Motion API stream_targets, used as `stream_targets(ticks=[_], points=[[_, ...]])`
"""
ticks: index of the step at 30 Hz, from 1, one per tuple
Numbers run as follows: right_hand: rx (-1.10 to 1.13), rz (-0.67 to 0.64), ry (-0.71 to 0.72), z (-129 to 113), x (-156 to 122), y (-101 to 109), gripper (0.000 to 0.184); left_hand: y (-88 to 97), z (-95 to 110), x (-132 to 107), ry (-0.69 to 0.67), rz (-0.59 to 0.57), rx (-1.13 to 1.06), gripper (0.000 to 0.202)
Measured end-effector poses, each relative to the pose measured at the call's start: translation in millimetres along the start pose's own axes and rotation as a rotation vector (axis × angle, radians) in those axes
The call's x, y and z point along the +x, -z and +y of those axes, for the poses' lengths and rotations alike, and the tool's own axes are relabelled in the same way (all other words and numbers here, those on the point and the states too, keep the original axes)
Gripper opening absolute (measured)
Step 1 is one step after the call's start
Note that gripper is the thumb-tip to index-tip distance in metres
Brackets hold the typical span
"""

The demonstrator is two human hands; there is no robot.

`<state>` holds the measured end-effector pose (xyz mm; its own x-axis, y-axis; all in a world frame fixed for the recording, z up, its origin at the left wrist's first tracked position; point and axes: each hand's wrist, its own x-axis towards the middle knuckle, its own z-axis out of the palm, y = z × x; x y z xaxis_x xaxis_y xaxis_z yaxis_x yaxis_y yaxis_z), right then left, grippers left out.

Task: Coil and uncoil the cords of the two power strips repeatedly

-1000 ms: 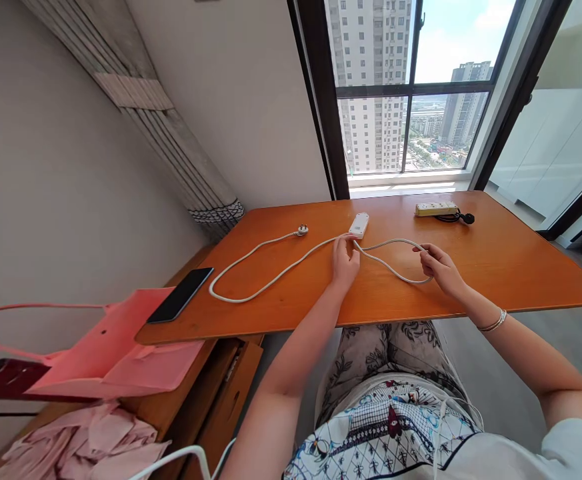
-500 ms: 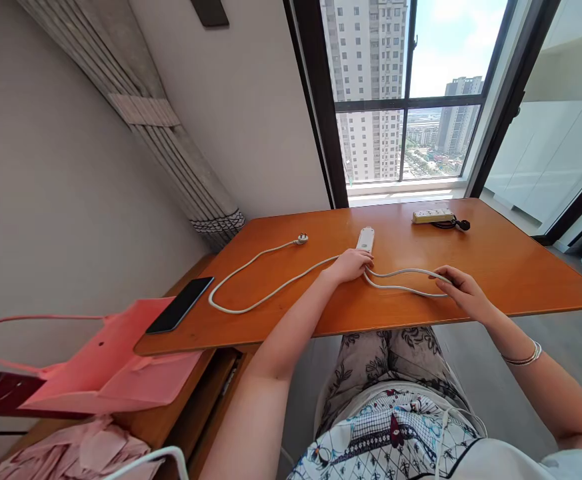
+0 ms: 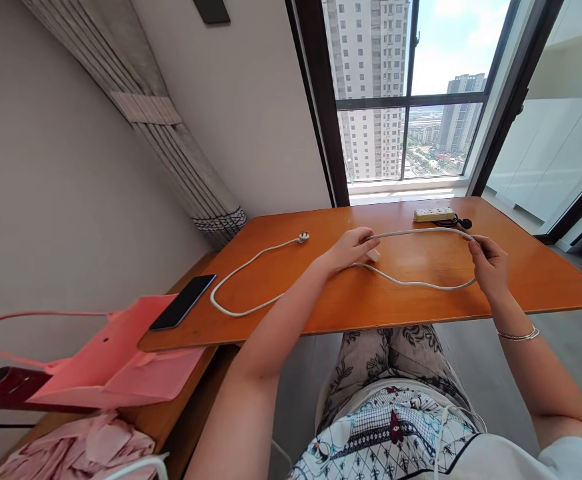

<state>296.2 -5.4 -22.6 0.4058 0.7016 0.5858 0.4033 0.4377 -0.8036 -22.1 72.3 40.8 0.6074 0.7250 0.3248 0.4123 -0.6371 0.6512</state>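
Note:
A white power strip [image 3: 373, 255] is mostly hidden under my left hand [image 3: 353, 248], whose fingers are closed around it; only one end shows. Its white cord [image 3: 415, 232] runs from near my left fingertips in a raised arc over to my right hand [image 3: 489, 265]. That hand is closed, pinching the cord between thumb and fingers. From there the cord bends back along the tabletop, passes by my left forearm and curves round to a three-pin plug [image 3: 303, 237] lying at the left.
The orange-brown table [image 3: 421, 307] carries a second, cream power strip [image 3: 434, 215] with a coiled black cord [image 3: 458, 223] at the far right. A dark phone [image 3: 183, 303] lies at the left edge, beside a pink bag [image 3: 121, 360]. A window [image 3: 405, 100] is behind the table.
My right hand has moved right and away from me, drawing the cord into a wider loop. My left hand has shifted slightly farther forward, and the power strip has turned under it.

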Motion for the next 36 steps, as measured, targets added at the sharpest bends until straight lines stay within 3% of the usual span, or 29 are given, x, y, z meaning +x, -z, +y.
stream_targets(ticks=[2, 5, 7, 9, 12, 14, 16, 20, 24, 29, 32, 36], points=[[-0.041, -0.029, 0.007, 0.7, 2.2, -2.3, 0.039, 8.5, 10.1, -1.2, 0.055, 0.007, -0.104, 0.038], [-0.044, -0.084, -0.023, 1.3, 6.2, -11.5, 0.042, 17.0, 25.9, -4.4, 0.091, -0.188, -0.353, 0.037], [-0.052, -0.145, -0.034, 0.9, 7.1, -21.1, 0.043, 19.3, 36.0, -6.3, 0.115, -0.243, -0.583, 0.035], [-0.072, -0.239, -0.024, 0.2, 3.9, -32.9, 0.044, 19.9, 44.7, -6.5, 0.135, -0.170, -0.810, 0.030], [-0.080, -0.389, -0.029, 0.0, -10.8, -50.8, 0.043, 21.0, 53.7, -5.0, 0.145, 0.070, -1.054, 0.017], [-0.037, -0.468, -0.084, 0.8, -24.7, -59.0, 0.047, 22.8, 56.7, -5.7, 0.153, 0.207, -1.161, 0.013], [0.050, -0.526, -0.172, 1.6, -37.0, -61.5, 0.052, 24.9, 56.9, -9.7, 0.158, 0.272, -1.225, 0.016], [0.113, -0.483, -0.238, -2.8, -44.3, -51.2, 0.048, 25.7, 52.1, -23.0, 0.155, 0.271, -1.266, 0.029], [-0.167, -0.361, 0.061, -20.4, -36.8, -38.0, 0.042, 18.1, 50.0, -31.2, 0.120, 0.321, -1.255, 0.038], [-0.443, -0.558, 0.340, -51.3, -46.9, -38.0, 0.043, -4.4, 56.4, -30.8, 0.057, 0.462, -1.092, 0.026], [-0.530, -0.625, 0.453, -67.4, -59.3, -42.1, 0.041, -24.5, 60.2, -28.0, -0.108, 0.538, -0.983, 0.028], [-0.565, -0.674, 0.579, -87.2, -68.4, -44.5, 0.039, -50.3, 62.9, -29.8, -0.281, 0.488, -0.746, 0.037]])
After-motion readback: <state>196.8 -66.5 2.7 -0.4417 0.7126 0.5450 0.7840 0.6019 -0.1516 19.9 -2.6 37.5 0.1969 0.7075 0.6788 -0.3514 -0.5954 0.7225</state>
